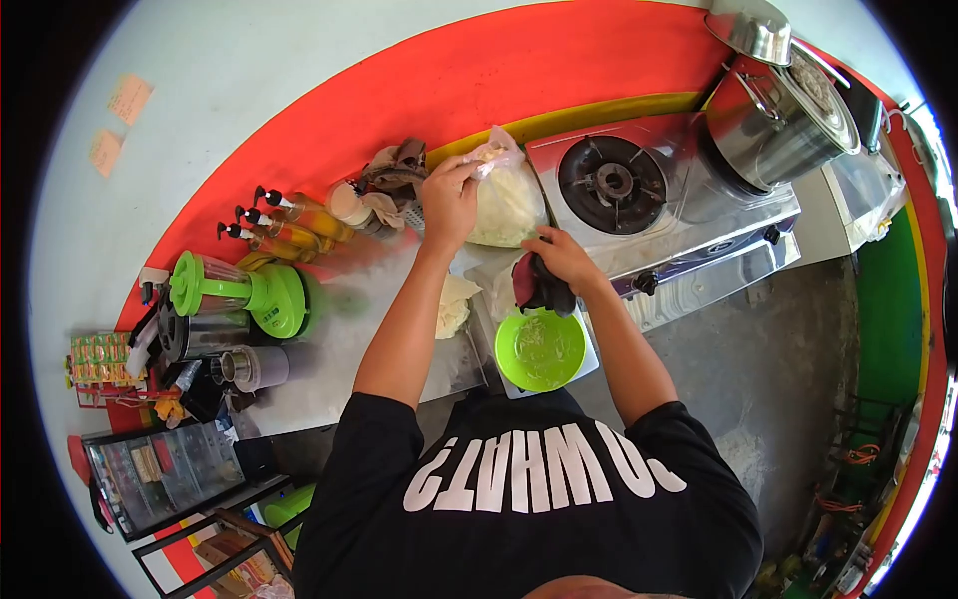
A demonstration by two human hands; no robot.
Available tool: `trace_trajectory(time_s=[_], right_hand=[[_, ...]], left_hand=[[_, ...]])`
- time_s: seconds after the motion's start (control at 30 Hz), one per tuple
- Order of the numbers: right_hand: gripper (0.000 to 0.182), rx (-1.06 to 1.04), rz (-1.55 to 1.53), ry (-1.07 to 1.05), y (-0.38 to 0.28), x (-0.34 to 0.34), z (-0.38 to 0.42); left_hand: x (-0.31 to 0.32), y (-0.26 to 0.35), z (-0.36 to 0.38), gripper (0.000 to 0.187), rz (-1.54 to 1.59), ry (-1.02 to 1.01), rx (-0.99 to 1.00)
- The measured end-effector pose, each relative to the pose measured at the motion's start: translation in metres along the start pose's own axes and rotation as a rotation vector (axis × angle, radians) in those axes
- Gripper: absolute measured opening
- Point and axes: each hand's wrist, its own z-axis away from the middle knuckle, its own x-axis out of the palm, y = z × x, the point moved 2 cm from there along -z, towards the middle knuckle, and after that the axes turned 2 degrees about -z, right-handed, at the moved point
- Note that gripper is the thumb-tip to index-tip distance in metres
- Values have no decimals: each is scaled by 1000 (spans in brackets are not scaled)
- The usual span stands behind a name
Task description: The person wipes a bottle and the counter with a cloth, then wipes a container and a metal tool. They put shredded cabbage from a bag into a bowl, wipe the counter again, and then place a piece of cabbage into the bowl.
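Observation:
My left hand [451, 203] pinches the gathered top of a clear plastic bag [506, 207], which bulges with something pale. Lower and to the right, my right hand [564, 260] is closed on a dark cloth [545, 288], black with a maroon part, beside the bag's lower edge. Just below the cloth is a bright green bowl [540, 351] with whitish residue inside. The bowl rests on a white, flat-edged base [589, 361], mostly hidden under it. Left of the bowl lies another pale bundle [454, 307] on the metal counter.
A gas stove [613, 182] with a large steel pot [768, 125] stands at right. Along the metal counter [374, 339] at left are pump bottles [284, 225], a green blender [277, 301] and metal cups [239, 369]. A drawer unit [165, 469] stands at lower left.

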Motion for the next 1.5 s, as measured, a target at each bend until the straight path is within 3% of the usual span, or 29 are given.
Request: trace_trajectory(time_s=[0.03, 0.17, 0.23, 0.33, 0.53, 0.67, 0.7, 0.8, 1.07, 1.17, 1.33, 1.4, 1.5], right_hand=[[68, 18, 30, 0, 7, 5, -10], [65, -70, 123, 56, 24, 15, -29], [61, -195, 95, 138, 21, 16, -21], [52, -187, 151, 288, 45, 12, -38], [44, -155, -109, 224, 12, 7, 0], [38, -243, 141, 336, -10, 4, 32], [38, -311, 168, 325, -37, 16, 58], [38, -260, 259, 311, -50, 31, 76], [44, -169, 367, 104, -44, 138, 67], [46, -72, 665, 22, -46, 184, 67], [41, -159, 568, -48, -43, 213, 63], [35, -187, 186, -36, -38, 218, 57], [30, -132, -22, 3, -32, 226, 48]], left_hand=[[-1, -2, -4, 18, -6, 4, 0], [-8, 11, -24, 20, 51, 40, 51], [-12, 19, -35, 21, 91, 28, 44], [-20, 29, -46, 21, 130, 77, 59], [-71, 78, -45, 19, 342, 97, 133], [-107, 78, -35, 20, 487, 68, 141], [-119, 79, -33, 19, 547, 74, 149], [-159, 79, -24, 15, 701, 101, 131], [-248, 27, 19, 10, 675, 99, -19], [-272, -2, 44, 11, 608, 104, -38], [-291, -38, 84, 15, 331, 59, 10], [-288, -60, 101, 17, 299, 38, -41], [-295, -81, 120, 18, 257, 71, -107]])
